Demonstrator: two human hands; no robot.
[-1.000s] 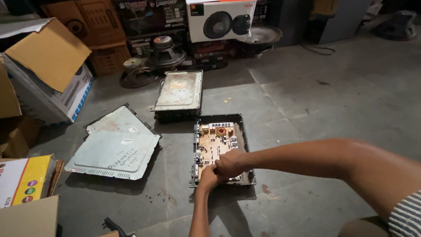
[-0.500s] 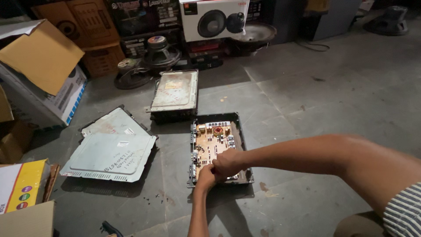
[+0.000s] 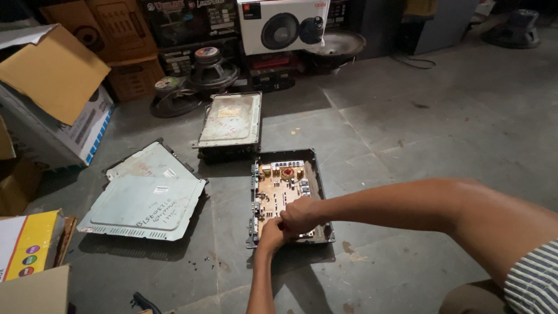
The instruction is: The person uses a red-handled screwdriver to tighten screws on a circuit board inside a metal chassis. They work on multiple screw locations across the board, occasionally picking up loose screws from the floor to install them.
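Observation:
An opened amplifier chassis [image 3: 314, 174] lies on the concrete floor with its tan circuit board [image 3: 279, 189] showing. My left hand [image 3: 271, 234] and my right hand [image 3: 300, 214] meet over the near end of the board, fingers curled and pressed together. Whether they pinch a small part there, I cannot tell. My right forearm reaches in from the right edge; my left forearm comes up from the bottom.
Two grey metal cover plates [image 3: 145, 206] lie left of the chassis. A closed amplifier [image 3: 231, 125] sits behind it. Loose speakers [image 3: 212, 70], a white speaker box [image 3: 282, 23] and cardboard boxes [image 3: 55, 110] line the back and left. Small screws [image 3: 200, 264] are scattered near the plates.
Both hands stay at the near end of the board, shifting only slightly. The view has drifted a little.

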